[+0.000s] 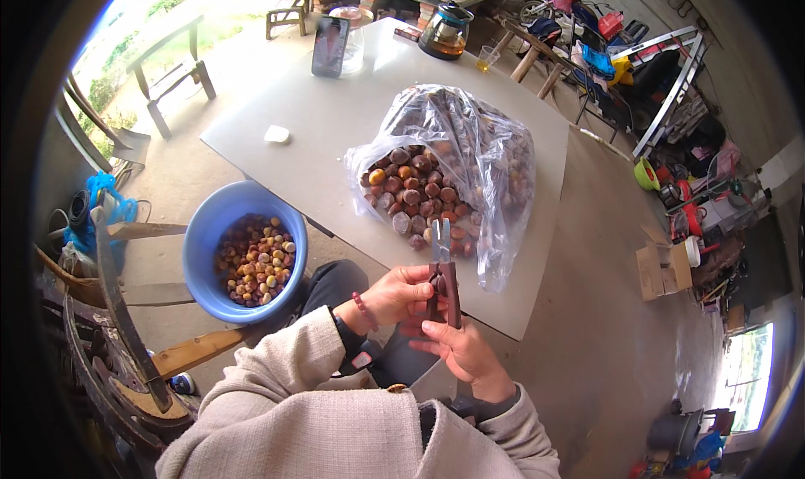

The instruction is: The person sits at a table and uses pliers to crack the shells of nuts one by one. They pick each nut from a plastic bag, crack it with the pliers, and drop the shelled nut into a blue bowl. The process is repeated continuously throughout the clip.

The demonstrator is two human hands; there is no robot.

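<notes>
My left hand (397, 295), with a red bead bracelet at the wrist, pinches a pair of hand pliers (450, 290) with brown handles and metal jaws. The jaws point away from me, slightly parted. At the lower handle ends is my right hand (468, 353), its thumb in front and its fingers loosely spread behind. Just beyond the jaws, chestnuts (422, 193) spill toward the mouth of a clear plastic bag (484, 117) lying on the table (302, 133). To my left, a blue plastic basin (196, 262) holds many chestnuts (258, 262), some of them pale.
A phone (330, 46) stands against a clear container (355, 42) at the table's far side. Near it are a glass teapot (445, 32) and a plastic cup (487, 58). A white lid-like piece (277, 134) lies at left. A wooden chair (173, 76) and a cardboard box (663, 268) are on the floor.
</notes>
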